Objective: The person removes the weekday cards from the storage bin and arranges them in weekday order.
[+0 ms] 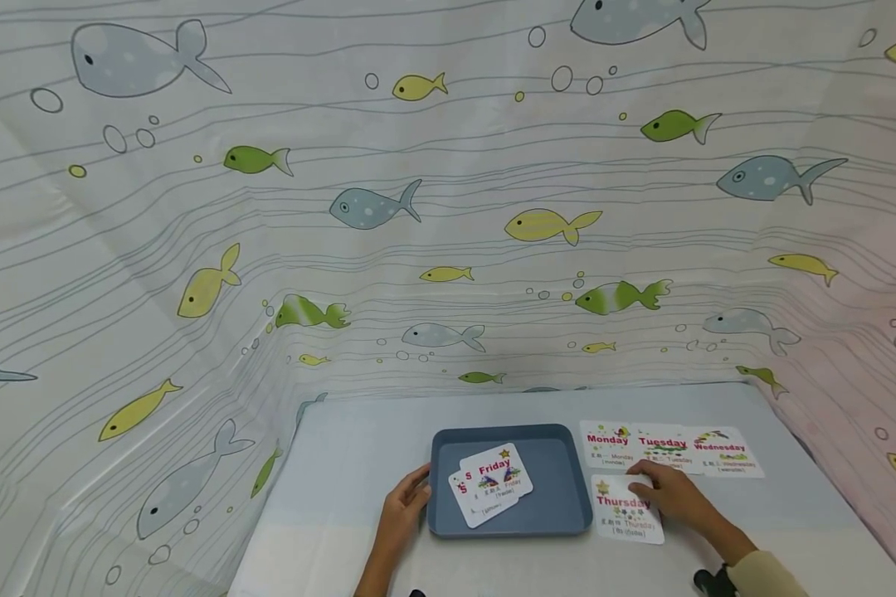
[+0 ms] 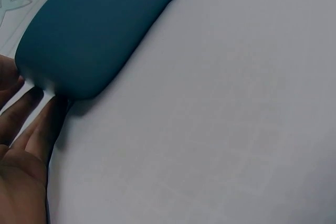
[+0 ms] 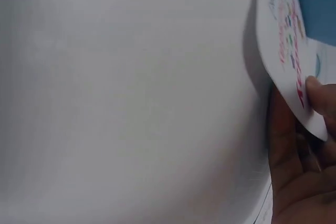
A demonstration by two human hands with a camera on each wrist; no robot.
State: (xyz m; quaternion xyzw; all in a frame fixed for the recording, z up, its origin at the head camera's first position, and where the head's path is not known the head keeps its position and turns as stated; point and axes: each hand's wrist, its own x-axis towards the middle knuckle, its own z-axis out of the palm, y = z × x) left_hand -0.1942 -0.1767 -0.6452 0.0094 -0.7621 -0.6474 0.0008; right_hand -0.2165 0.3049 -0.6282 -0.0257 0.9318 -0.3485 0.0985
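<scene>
My right hand pinches the upper right edge of the Thursday card. In the right wrist view the thumb is on the card's printed face and fingers are behind it, with that edge tilted up. My left hand rests at the left side of a blue-grey tray. Its fingertips meet the tray's end in the left wrist view, fairly straight. Inside the tray lies the Friday card, overlapping another card whose print is mostly covered.
Behind the right hand, the Monday card, Tuesday card and Wednesday card form a row on the white table. A fish-patterned cloth hangs around the table's back and sides.
</scene>
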